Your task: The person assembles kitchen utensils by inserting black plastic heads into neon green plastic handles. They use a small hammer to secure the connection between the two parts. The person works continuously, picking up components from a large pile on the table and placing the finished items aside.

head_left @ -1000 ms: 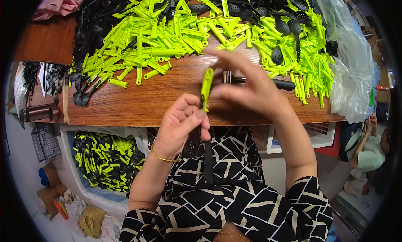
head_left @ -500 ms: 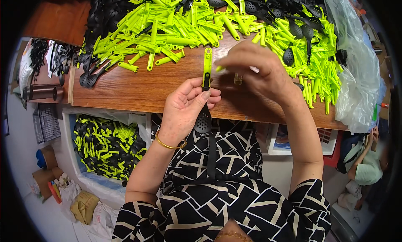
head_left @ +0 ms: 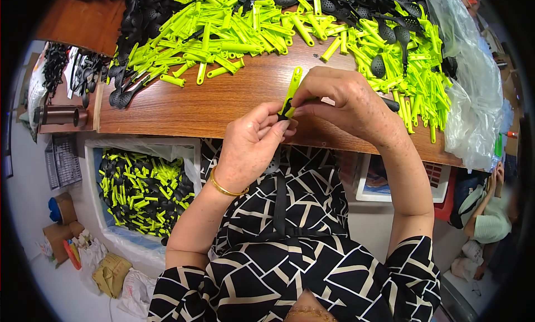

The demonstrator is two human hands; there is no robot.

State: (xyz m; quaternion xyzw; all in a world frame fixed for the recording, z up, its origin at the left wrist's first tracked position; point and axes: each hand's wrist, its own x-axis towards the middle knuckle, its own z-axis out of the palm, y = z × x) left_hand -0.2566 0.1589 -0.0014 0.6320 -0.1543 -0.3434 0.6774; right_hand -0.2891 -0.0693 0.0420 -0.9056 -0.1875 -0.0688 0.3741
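Observation:
My left hand (head_left: 251, 138) is closed round a perforated spoon at the neck, where the black part meets a lime-green handle piece (head_left: 295, 79). The handle tilts up and to the right above the table's front edge, while the black head (head_left: 273, 166) hangs below my fingers, mostly hidden. Thumb and fingers of my right hand (head_left: 348, 99) pinch a small lime-green piece (head_left: 290, 112) against the handle's lower end. Its exact shape is covered by my fingertips.
Lime-green handle pieces (head_left: 234, 37) pile across the back of the brown table (head_left: 167, 110), among black perforated spoons (head_left: 402, 37). Clear plastic sheeting (head_left: 468, 99) drapes the right side. Below left stands a white bin (head_left: 95, 194) of green-and-black utensils. Another person (head_left: 490, 210) is at far right.
My right hand has moved down and left, bringing the small green piece against the handle. The spoon has tilted to the right in my left hand.

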